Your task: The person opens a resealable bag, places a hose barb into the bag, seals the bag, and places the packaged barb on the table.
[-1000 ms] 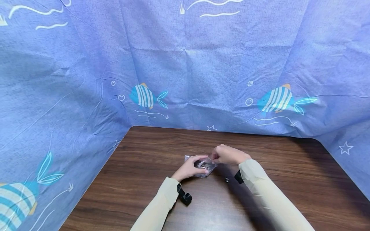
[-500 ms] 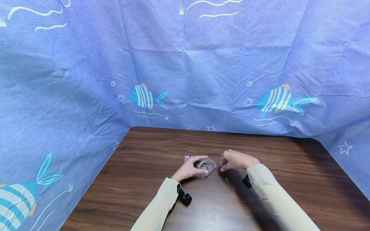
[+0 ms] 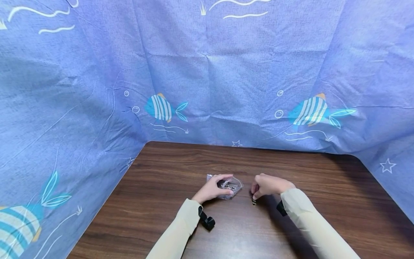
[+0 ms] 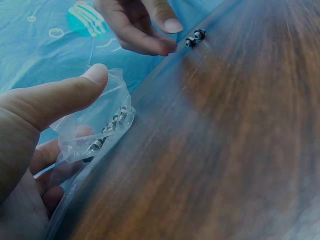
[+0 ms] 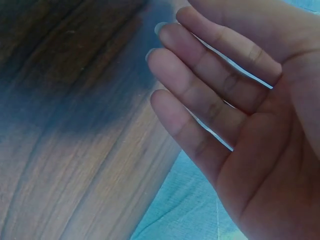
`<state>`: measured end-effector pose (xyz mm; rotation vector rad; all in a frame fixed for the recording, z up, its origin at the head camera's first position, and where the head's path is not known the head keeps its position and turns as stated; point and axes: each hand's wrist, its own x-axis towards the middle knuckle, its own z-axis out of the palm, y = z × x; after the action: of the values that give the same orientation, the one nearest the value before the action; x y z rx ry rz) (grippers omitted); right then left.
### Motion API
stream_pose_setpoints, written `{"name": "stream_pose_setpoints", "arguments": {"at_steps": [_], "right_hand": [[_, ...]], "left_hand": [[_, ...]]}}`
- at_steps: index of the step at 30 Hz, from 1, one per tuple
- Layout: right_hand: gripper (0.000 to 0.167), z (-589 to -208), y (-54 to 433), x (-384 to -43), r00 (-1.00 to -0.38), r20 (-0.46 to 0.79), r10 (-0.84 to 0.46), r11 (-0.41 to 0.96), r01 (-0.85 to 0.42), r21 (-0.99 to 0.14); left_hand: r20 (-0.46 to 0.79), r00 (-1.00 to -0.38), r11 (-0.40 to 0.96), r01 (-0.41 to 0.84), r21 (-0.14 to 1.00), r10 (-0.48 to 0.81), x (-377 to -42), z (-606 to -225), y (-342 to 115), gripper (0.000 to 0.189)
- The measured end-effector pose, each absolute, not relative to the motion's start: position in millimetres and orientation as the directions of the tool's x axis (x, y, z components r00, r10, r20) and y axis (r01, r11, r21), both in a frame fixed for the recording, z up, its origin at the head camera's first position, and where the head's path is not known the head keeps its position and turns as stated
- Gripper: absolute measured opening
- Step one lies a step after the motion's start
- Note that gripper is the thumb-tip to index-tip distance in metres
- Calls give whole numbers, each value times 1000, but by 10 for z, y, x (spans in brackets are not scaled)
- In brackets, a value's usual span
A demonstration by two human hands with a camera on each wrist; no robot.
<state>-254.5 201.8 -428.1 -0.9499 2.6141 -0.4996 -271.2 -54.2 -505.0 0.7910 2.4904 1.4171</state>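
Observation:
In the head view my left hand [image 3: 211, 189] holds a clear plastic bag [image 3: 237, 182] on the table, its thumb and fingers curled around the bag's mouth. Several small shiny silver-and-dark metal pieces [image 4: 107, 131] lie inside the bag, as the left wrist view shows; their exact kind is too small to tell. On the table to the bag's right lie a couple of similar small metal pieces [image 4: 195, 38]. My right hand [image 3: 270, 185] is just above them, thumb and forefinger apart. Its other fingers [image 5: 182, 75] are loosely bent, with nothing seen between them.
A dark brown wooden table [image 3: 168, 169] lies under both hands. Behind and beside it hangs a blue cloth [image 3: 239, 79] printed with fish. A black strap with a camera [image 3: 207, 221] sits at the left wrist.
My right hand has moved from the bag's edge rightward and down toward me, to the loose metal pieces. The left hand and the bag have stayed in place.

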Motion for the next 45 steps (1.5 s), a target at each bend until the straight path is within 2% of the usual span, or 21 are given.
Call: {"name": "stream_pose_setpoints", "arguments": {"at_steps": [13,36,45], "right_hand": [[7,-4350,2016,-2526,-726,-178,-664,720,-556,-416],[10,-4449,2014,-2554,-717,-111,-688,684,-590,-429],[9,-4480,2031,-2581,-695,-84,-714,662,-632,-403]], "left_hand": [[102,-851,419,355,836,516,-2722,-5061,-536,63],[109,-845,413,364,835,524,-2723,-5068,-529,63],[103,-846,418,360,834,524,-2712,-5056,-535,63]]}}
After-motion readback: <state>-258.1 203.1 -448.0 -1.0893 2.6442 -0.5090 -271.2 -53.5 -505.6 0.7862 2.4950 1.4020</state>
